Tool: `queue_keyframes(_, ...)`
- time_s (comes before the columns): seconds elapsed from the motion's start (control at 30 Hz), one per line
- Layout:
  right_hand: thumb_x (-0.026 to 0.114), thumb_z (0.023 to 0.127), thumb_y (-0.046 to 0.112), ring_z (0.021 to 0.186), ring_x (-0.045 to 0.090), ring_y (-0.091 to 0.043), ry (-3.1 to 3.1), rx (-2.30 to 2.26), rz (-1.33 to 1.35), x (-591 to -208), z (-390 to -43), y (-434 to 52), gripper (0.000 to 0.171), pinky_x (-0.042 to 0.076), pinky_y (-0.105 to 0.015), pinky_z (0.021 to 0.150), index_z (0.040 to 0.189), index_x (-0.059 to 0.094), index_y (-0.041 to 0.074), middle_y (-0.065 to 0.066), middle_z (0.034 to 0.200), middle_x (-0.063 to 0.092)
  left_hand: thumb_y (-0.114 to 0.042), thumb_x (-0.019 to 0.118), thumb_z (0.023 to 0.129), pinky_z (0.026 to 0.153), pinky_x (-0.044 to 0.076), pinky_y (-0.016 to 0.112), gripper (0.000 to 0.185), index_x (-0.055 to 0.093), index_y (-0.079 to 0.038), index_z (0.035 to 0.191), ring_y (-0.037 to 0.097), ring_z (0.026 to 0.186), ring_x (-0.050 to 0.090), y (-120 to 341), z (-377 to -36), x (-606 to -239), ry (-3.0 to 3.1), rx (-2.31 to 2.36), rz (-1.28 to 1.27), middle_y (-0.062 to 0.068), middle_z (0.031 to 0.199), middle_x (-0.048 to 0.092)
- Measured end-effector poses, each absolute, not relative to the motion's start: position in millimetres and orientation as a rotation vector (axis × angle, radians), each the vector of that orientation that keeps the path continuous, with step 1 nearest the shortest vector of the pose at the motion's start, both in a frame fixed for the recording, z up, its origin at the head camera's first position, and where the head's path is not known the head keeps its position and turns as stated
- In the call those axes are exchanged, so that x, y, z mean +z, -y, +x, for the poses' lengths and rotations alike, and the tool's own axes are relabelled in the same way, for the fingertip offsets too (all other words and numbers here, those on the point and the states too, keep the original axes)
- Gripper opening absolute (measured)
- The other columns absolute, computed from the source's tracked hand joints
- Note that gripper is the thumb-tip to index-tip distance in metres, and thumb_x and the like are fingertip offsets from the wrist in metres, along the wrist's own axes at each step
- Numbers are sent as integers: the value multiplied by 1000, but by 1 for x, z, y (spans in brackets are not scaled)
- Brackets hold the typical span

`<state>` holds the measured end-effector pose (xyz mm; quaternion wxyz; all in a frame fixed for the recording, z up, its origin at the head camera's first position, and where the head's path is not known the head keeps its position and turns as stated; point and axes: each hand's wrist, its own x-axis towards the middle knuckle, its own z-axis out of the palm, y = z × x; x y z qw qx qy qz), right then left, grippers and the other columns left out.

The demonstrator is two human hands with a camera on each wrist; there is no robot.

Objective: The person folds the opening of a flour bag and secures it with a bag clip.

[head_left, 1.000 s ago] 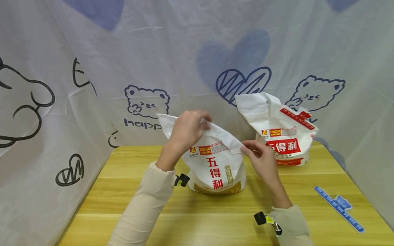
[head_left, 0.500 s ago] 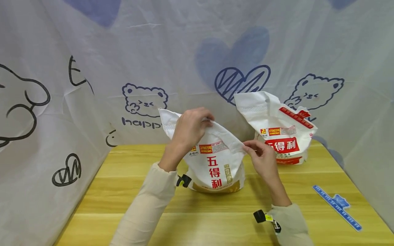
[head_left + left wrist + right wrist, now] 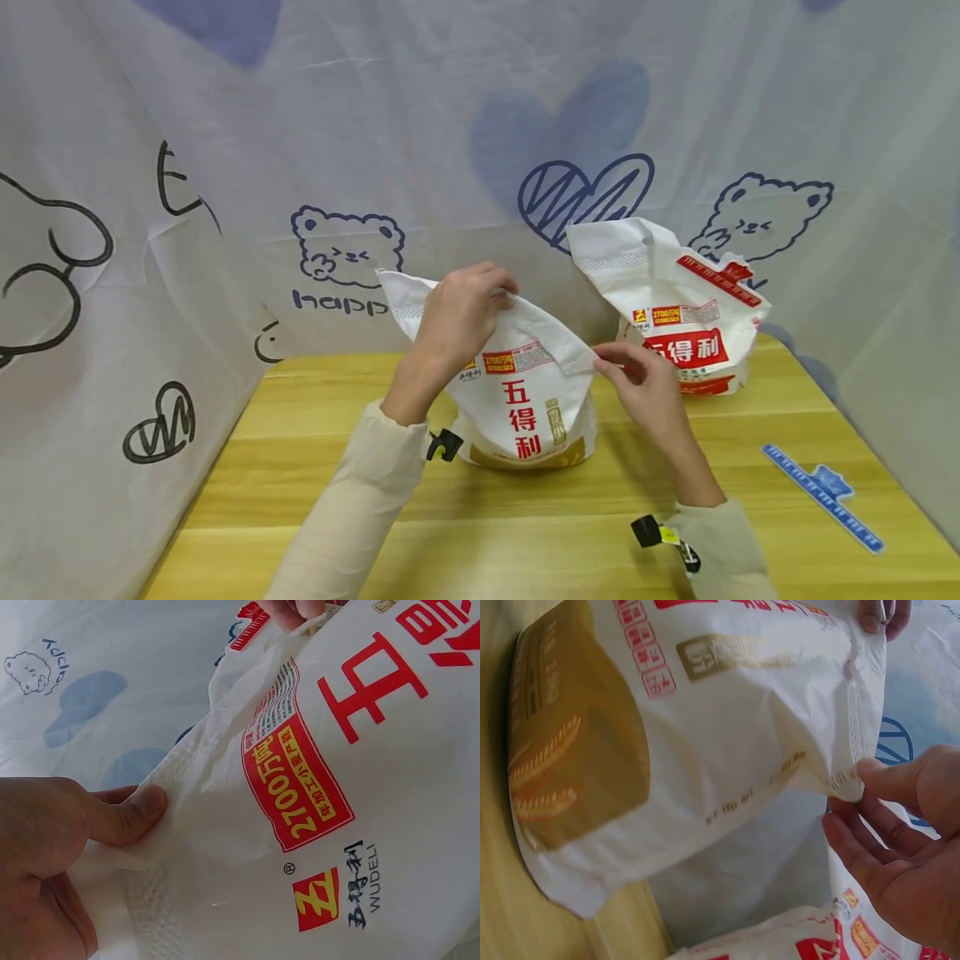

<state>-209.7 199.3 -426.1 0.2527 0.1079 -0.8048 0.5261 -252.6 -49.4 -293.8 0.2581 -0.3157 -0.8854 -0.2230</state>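
A white flour bag (image 3: 480, 400) with red lettering and a gold base band stands upright at the middle of the table, its top edge folded over and slanting down to the right. My left hand (image 3: 461, 312) grips that top edge near its middle; in the left wrist view the thumb (image 3: 146, 806) presses on the near side of the cloth. At the lower right corner of the edge, my right hand (image 3: 647, 383) pinches the bag between thumb and fingers, as the right wrist view shows with the right hand (image 3: 907, 847) at the corner.
Behind on the right stands a second flour bag (image 3: 690, 317) with a red clip (image 3: 720, 281) across its top. A blue bag clip (image 3: 823, 496) lies on the wooden table (image 3: 540, 542) at the right. A printed cloth (image 3: 442, 125) hangs behind and at both sides.
Both hands keep their hold on the bag's top edge, with only slight shifts. The right wrist has moved a little to the right; the whole view has shifted slightly.
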Motion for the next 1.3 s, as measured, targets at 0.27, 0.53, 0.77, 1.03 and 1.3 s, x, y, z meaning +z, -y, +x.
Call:
queue_keyframes(0.27, 72, 96, 9, 104, 68, -24, 2349, 1293, 281, -423, -195, -218, 22, 50, -10, 85, 118, 72, 6, -8, 112, 73, -3, 76, 91, 79, 57, 34, 10, 76, -10, 98, 22, 91, 70, 52, -252, -298, 2379, -618, -861, 1, 98, 73)
queue_keyframes(0.53, 76, 92, 4, 99, 70, -29, 2408, 1136, 310, -429, -181, -241, 26, 46, -7, 85, 117, 71, 2, -12, 110, 74, -2, 75, 91, 81, 57, 33, 10, 76, -9, 99, 23, 92, 70, 50, -252, -301, 2364, -631, -890, 3, 100, 74)
queue_keyframes(0.77, 79, 89, 4, 102, 70, -34, 2459, 1005, 333, -435, -174, -261, 32, 48, -10, 87, 119, 70, 1, -15, 113, 74, -2, 76, 91, 82, 57, 32, 10, 76, -8, 99, 22, 91, 69, 51, -251, -301, 2337, -645, -878, 3, 99, 74)
queue_keyframes(1.03, 79, 88, 4, 109, 64, -43, 2548, 894, 303, -439, -167, -285, 34, 53, -65, 87, 120, 68, 1, -20, 117, 71, 0, 76, 90, 79, 56, 31, 11, 76, -8, 98, 21, 89, 69, 53, -251, -303, 2302, -662, -874, 3, 98, 74)
queue_keyframes(1.3, 79, 90, 9, 105, 65, -43, 2625, 815, 247, -452, -159, -312, 30, 52, -66, 84, 117, 69, 0, -21, 113, 71, -1, 76, 91, 80, 56, 31, 11, 76, -9, 98, 21, 89, 68, 52, -253, -305, 2307, -673, -869, 3, 99, 74)
